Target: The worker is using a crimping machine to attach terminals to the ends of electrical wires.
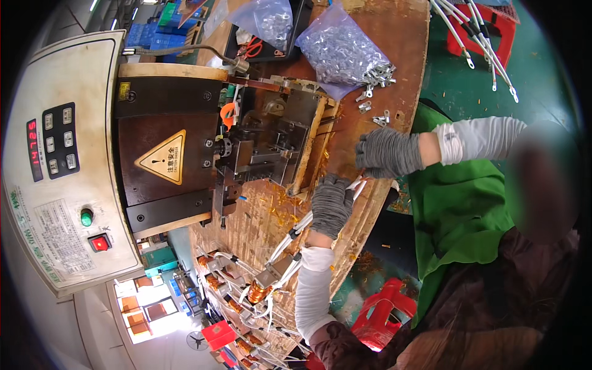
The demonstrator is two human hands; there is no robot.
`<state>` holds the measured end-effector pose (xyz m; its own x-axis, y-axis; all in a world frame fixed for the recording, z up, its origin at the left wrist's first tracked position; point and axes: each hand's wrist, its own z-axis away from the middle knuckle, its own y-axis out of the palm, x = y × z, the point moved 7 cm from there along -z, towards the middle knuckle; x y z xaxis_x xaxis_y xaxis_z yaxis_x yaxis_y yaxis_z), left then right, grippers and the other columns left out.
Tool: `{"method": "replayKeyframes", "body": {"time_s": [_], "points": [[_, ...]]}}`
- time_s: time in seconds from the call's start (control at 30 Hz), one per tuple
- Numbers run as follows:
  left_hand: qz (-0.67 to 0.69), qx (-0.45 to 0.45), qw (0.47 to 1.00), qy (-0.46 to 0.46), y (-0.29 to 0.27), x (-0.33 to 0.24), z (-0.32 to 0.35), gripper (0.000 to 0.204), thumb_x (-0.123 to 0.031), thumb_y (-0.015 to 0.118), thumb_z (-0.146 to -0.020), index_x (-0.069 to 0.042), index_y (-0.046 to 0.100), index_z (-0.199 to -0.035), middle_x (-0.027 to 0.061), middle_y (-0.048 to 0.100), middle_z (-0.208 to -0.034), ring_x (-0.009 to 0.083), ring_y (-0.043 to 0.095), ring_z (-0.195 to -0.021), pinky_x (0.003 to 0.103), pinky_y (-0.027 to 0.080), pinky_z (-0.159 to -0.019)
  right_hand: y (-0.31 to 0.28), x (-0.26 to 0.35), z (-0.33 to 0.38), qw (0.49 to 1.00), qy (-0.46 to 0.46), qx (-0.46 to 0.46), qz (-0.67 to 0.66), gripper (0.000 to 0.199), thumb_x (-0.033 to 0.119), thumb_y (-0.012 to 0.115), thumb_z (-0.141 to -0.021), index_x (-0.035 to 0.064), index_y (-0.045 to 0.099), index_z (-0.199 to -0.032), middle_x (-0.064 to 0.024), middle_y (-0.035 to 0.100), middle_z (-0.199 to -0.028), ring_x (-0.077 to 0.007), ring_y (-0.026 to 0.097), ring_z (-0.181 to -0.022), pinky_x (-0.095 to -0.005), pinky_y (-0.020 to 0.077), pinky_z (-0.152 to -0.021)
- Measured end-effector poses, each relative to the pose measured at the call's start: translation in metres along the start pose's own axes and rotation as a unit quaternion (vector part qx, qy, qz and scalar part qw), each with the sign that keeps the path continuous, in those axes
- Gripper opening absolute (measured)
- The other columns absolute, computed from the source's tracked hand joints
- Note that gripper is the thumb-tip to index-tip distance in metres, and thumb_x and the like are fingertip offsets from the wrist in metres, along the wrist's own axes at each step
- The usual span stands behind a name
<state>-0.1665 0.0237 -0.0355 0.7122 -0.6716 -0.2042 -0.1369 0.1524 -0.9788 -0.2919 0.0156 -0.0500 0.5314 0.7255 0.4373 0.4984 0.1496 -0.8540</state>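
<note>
My left hand, in a grey knit glove, is closed around a bundle of white wires. The wires run down to a small coil with copper winding that hangs near the wooden bench's edge. My right hand, also grey-gloved, is curled just above it, and its fingertips pinch at the wires' free ends. Both hands are over the worn wooden bench, just right of the press tooling.
A brown press with a yellow warning triangle stands left, beside a beige control panel. A clear bag of metal terminals lies at the back with loose terminals. Finished coils pile below. There are red stools and a green apron.
</note>
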Motion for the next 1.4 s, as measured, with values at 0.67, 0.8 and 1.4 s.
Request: {"method": "replayKeyframes", "body": {"time_s": [0.67, 0.8, 1.4], "points": [[0.128, -0.105, 0.986, -0.035, -0.029, -0.004, 0.015, 0.018, -0.006, 0.056, -0.082, -0.004, 0.059, -0.099, 0.0154, 0.060, -0.084, 0.0289, 0.061, -0.077, 0.034, 0.049, -0.070, -0.025, -0.052, 0.030, 0.938, 0.112, -0.020, -0.328, 0.028, 0.029, 0.052, -0.085, 0.0027, 0.061, -0.081, -0.0147, 0.061, -0.073, -0.0286, 0.058, -0.066, -0.0358, 0.0454, -0.059], [0.154, -0.089, 0.983, -0.043, -0.042, -0.006, 0.009, 0.019, -0.007, 0.057, -0.080, -0.005, 0.061, -0.098, 0.0159, 0.061, -0.088, 0.0310, 0.061, -0.078, 0.036, 0.049, -0.069, -0.062, -0.090, 0.044, 0.987, 0.150, -0.024, -0.056, 0.016, 0.025, 0.062, -0.073, 0.0105, 0.063, -0.081, -0.0110, 0.061, -0.076, -0.0295, 0.060, -0.073, -0.0397, 0.0472, -0.064], [0.180, -0.034, 0.982, -0.042, -0.056, -0.010, -0.003, 0.019, -0.003, 0.057, -0.080, -0.003, 0.062, -0.098, 0.0109, 0.059, -0.079, 0.0209, 0.060, -0.072, 0.030, 0.046, -0.067, -0.037, -0.066, 0.009, 0.959, -0.003, 0.074, 0.274, 0.022, 0.022, 0.056, -0.077, 0.0077, 0.062, -0.093, -0.0117, 0.061, -0.094, -0.0272, 0.060, -0.089, -0.0374, 0.0491, -0.075]]}}
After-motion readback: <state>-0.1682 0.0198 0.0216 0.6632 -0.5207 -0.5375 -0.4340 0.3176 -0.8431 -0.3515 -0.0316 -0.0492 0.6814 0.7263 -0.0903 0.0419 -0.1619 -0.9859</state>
